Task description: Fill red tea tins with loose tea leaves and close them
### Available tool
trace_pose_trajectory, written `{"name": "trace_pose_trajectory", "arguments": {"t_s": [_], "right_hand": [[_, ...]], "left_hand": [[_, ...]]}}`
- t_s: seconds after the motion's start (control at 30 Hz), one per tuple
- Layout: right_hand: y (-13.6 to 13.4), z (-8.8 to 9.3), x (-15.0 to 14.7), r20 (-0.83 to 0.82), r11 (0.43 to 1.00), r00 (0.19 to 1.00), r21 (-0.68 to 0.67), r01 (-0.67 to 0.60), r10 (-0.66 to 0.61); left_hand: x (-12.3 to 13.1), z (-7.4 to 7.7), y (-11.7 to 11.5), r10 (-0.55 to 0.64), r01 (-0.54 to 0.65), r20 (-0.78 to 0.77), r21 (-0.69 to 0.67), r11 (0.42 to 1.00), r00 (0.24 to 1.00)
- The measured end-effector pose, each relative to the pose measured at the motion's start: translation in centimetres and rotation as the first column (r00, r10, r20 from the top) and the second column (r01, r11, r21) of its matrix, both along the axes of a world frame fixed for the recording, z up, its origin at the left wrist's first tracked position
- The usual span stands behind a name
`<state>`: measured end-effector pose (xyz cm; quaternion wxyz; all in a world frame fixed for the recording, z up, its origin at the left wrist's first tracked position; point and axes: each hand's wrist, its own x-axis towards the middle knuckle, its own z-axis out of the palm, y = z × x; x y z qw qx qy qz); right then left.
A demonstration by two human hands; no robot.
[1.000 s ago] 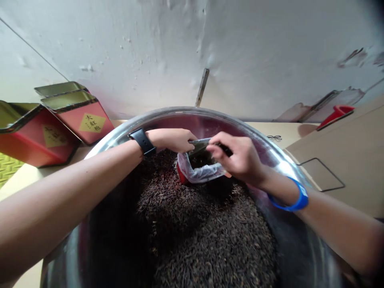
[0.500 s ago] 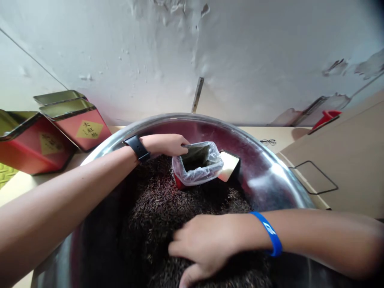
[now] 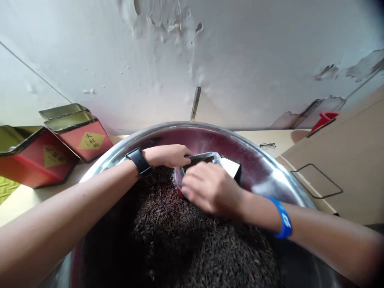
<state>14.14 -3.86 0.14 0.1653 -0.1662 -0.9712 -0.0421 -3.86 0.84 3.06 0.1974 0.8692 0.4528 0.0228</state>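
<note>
Red tins [image 3: 87, 138] left, cardboard sheet [image 3: 345, 160] right, peeling wall [image 3: 240, 60] behind

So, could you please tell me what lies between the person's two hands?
In the head view, the plastic-lined tin sits between the left hand and the right hand, on the dark loose leaves.

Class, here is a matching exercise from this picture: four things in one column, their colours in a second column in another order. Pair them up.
Things:
1. watch
2. wristband
3. tin by the wall
4. big bowl

Colours:
A. silver
B. red
C. black
D. blue

Right pairs: 1-C, 2-D, 3-B, 4-A.
</note>
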Motion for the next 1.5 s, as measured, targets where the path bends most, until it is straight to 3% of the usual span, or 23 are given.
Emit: {"name": "trace_pose_trajectory", "arguments": {"t_s": [0.07,0.1,0.17,0.23,0.3,0.4,0.47,0.53,0.57,0.63,0.7,0.8,0.83,0.9,1.0,1.07,1.13,1.2,1.37,1.5], "right_hand": [[-3.2,-1.6,-0.3,0.09,0.956,0.957,-0.132,-0.263,0.276],[-4.7,-2.6,-0.4,0.154,0.92,0.923,-0.235,-0.313,0.353],[-7.1,-4.1,-0.6,0.343,0.878,0.834,-0.37,-0.304,0.433],[-7.9,-4.5,-0.6,0.409,0.841,0.769,-0.453,-0.297,0.492],[-6.8,-3.5,-0.6,0.371,0.872,0.826,-0.413,-0.263,0.425],[-2.3,-0.6,-0.5,0.179,0.975,0.976,-0.206,-0.084,0.122],[0.9,1.1,-0.2,0.062,0.992,0.994,-0.083,0.1,-0.095],[2.3,1.7,0.1,0.019,0.98,0.98,0.01,0.197,-0.197],[2.1,1.4,0.2,0.018,0.984,0.984,0.031,0.175,-0.175],[-0.2,0.0,0.0,0.043,1.0,0.999,0.006,-0.01,0.01],[-3.7,-2.4,-0.3,0.131,0.926,0.923,-0.166,-0.339,0.362],[-7.3,-5.3,-0.9,0.351,0.851,0.798,-0.395,-0.348,0.489],[-7.4,-5.5,-1.0,0.395,0.857,0.789,-0.417,-0.302,0.47],[-6.0,-4.6,-1.1,0.375,0.906,0.855,-0.359,-0.222,0.358],[-1.5,-1.4,-0.8,0.11,0.985,0.986,-0.134,-0.109,0.124],[1.2,0.3,-0.5,-0.001,0.999,0.999,0.014,0.036,-0.036],[2.4,0.6,-0.1,-0.03,0.988,0.99,0.069,0.142,-0.14],[1.7,-0.3,0.0,-0.007,0.989,0.991,0.073,0.131,-0.131],[-2.8,-3.4,-0.5,-0.03,0.991,0.992,0.058,-0.122,0.124],[-3.6,-3.5,-0.6,0.001,0.996,0.996,0.002,-0.092,0.092]], "left_hand": [[-0.2,0.0,0.0,0.017,-0.016,0.015,-0.017,1.0,1.0],[-0.3,-0.1,0.0,0.027,-0.027,0.02,-0.026,0.999,0.999],[-0.5,0.0,0.0,0.046,-0.045,0.023,-0.044,0.998,0.999],[-0.4,0.0,-0.2,0.054,-0.052,0.027,-0.048,0.997,0.998],[-0.3,0.1,-0.2,0.05,-0.049,0.029,-0.048,0.998,0.998],[-0.1,0.1,-0.1,0.04,-0.039,0.014,-0.034,0.999,0.999],[0.0,-0.1,0.2,0.02,-0.02,0.01,-0.027,0.999,1.0],[0.1,-0.2,0.4,-0.001,0.002,0.022,-0.023,1.0,1.0],[0.1,-0.2,0.4,-0.003,0.003,0.025,-0.025,1.0,1.0],[0.1,-0.2,0.3,0.013,-0.012,0.021,-0.035,0.999,1.0],[0.1,-0.1,0.0,0.035,-0.034,0.016,-0.054,0.998,0.999],[0.0,0.1,-0.3,0.065,-0.064,0.021,-0.071,0.995,0.998],[0.0,0.1,-0.4,0.068,-0.066,0.026,-0.072,0.995,0.997],[0.0,0.1,-0.5,0.063,-0.061,0.032,-0.063,0.996,0.998],[-0.1,-0.1,-0.2,0.03,-0.029,0.031,-0.028,0.999,0.999],[-0.1,-0.2,0.2,-0.011,0.011,0.042,-0.008,1.0,0.999],[-0.1,-0.3,0.5,-0.03,0.03,0.039,-0.012,0.999,0.999],[0.0,-0.2,0.4,-0.022,0.023,0.017,-0.026,0.999,1.0],[0.2,0.4,-0.5,-0.13,0.139,0.072,-0.131,0.982,0.989],[0.5,0.5,-0.8,-0.109,0.115,0.061,-0.106,0.988,0.992]]}}
